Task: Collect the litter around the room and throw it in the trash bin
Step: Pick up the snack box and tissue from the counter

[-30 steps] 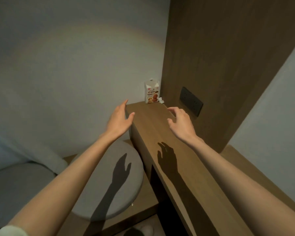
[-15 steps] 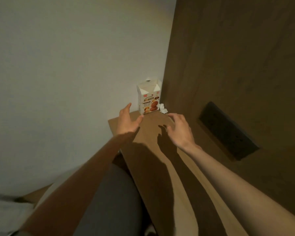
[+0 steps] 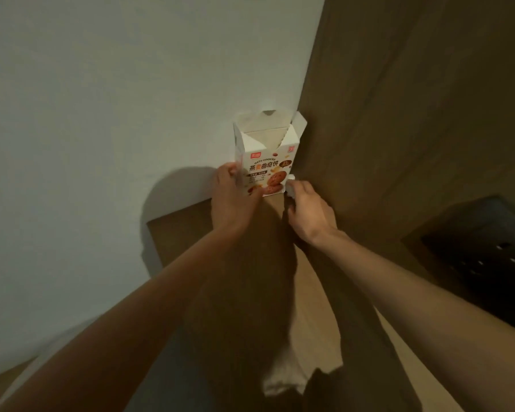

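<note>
Ok so we're tucked into the corner where the white wall [image 3: 101,114] meets the wood panel [image 3: 399,114], at the end of the wooden ledge [image 3: 185,230]; that's where the litter sits.

What could go wrong, left to right: the cookie box [image 3: 265,162] stands upright with its top flaps open, and our left hand [image 3: 232,200] only has it low down by the left edge; we reckon it's thin empty card, so squeeze too hard and it buckles, or lift it tilted and any crumbs could tip out the top. Further right, the paper scrap [image 3: 290,185] is tiny and sits just beside the box against the panel; with a sloppy pinch it could drop off the ledge, and we can't see whether more bits hide under the hand.

Poses: the left arm comes in from the lower left, fingers wrapped round the box's left edge and thumb on the printed front near the bottom; a proper grasp. The right hand [image 3: 309,212] reaches in from the lower right, its back toward us, fingers curled onto the scrap and pinching it as far as we can tell; the fingertips are hidden. A dark socket plate [image 3: 488,257] sits on the panel well off to the right; no bin in view.
</note>
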Available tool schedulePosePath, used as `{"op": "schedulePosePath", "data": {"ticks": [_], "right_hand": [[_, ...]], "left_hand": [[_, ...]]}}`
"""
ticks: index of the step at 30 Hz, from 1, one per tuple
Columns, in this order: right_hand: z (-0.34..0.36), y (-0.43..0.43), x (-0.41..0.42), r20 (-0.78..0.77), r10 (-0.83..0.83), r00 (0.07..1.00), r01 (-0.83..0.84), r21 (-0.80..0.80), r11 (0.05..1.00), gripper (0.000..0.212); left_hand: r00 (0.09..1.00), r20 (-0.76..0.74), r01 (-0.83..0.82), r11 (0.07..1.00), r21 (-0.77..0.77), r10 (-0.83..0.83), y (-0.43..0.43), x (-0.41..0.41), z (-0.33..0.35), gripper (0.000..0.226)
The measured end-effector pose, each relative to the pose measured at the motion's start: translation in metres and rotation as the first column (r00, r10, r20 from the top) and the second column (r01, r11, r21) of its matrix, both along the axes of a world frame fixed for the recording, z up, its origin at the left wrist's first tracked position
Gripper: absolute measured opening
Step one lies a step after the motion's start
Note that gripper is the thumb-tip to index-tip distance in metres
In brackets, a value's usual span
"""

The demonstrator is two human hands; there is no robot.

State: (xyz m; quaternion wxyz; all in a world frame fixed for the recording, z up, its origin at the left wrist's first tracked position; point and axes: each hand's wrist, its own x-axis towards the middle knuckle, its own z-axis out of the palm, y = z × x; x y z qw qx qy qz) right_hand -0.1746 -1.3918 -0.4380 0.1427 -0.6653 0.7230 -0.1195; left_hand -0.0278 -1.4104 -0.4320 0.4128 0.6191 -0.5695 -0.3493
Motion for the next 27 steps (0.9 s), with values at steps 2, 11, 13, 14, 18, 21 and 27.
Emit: {"op": "schedulePosePath", "data": {"ticks": [2,11,13,14,18,21,27], "right_hand": [[-0.008,-0.007,0.004,0.021,-0.002,1.0,0.002,-0.029,1.0,0.048],[-0.022,-0.013,0.003,-0.041,-0.023,0.999,0.02,-0.062,0.998,0.031],[-0.021,-0.007,0.002,-0.057,0.003,0.998,-0.006,-0.057,0.998,0.026],[-0.019,-0.004,0.003,-0.07,0.022,0.997,-0.025,-0.046,0.999,0.025],[-0.009,0.022,0.005,-0.07,0.041,0.997,-0.043,-0.024,0.999,0.024],[0.006,0.053,0.006,0.001,0.043,0.999,-0.043,-0.117,0.992,0.024],[0.053,0.142,0.009,0.122,0.088,0.989,-0.052,-0.268,0.962,0.019]], "left_hand": [[0.999,-0.038,-0.036,0.999,-0.016,0.035,-0.003,0.001,-0.005,0.056],[0.999,0.003,-0.038,0.999,-0.031,0.038,-0.005,0.008,-0.012,0.049],[0.999,0.027,-0.031,0.999,-0.029,0.031,0.0,0.012,-0.011,0.052],[0.999,0.04,-0.024,0.999,-0.031,0.026,0.005,0.015,-0.009,0.053],[0.998,0.065,-0.022,0.998,-0.051,0.026,0.028,0.025,0.007,0.051],[0.996,0.078,-0.043,0.994,-0.096,0.05,0.055,0.032,0.026,0.053],[0.996,-0.017,-0.09,0.991,-0.098,0.089,0.146,0.043,0.075,0.055]]}}
